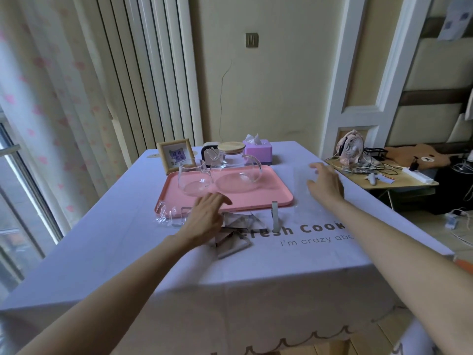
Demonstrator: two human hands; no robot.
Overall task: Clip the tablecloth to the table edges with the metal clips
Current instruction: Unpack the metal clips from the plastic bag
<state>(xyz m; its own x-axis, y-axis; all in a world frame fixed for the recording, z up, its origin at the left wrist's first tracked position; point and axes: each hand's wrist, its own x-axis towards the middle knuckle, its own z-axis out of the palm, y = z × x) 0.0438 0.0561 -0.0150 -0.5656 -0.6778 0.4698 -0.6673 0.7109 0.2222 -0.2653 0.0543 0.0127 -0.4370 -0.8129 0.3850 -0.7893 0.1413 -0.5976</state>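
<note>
Left hand (207, 213): palm down, fingers straight and close together, holding nothing; it lies over the left end of the heap of clips, and I cannot tell whether it presses on them.
Right hand (325, 183): palm down, fingers spread and relaxed, holding nothing; it is over a sheet of clear plastic (300, 180) to the right of the tray, contact unclear.
Metal clips (238, 226): loose in a heap on the cloth, just in front of the tray's near rim; one clip (274, 216) stands upright, apart from the heap on its right.
Tablecloth (128, 252): pale lilac with brown printed words, spread over the whole surface; its scalloped brown hem hangs over the near edge.
Tray (268, 196): pink, in the middle of the surface, carrying a glass cup (192, 179) on the left and a glass jug (235, 172) with a wooden lid beside it.
Crumpled plastic wrap (163, 216): at the tray's near left corner.
Far end of the surface: a small framed picture (175, 155) on the left and a purple tissue box (258, 149) on the right.
Room, left: a pink-patterned curtain (51, 98) beside a window.
Room, back: a cream wall with a switch plate (252, 40).
Room, right: a lower wooden surface (399, 181) holding a pink fan (350, 148), tangled cables and a white power strip (417, 174).
</note>
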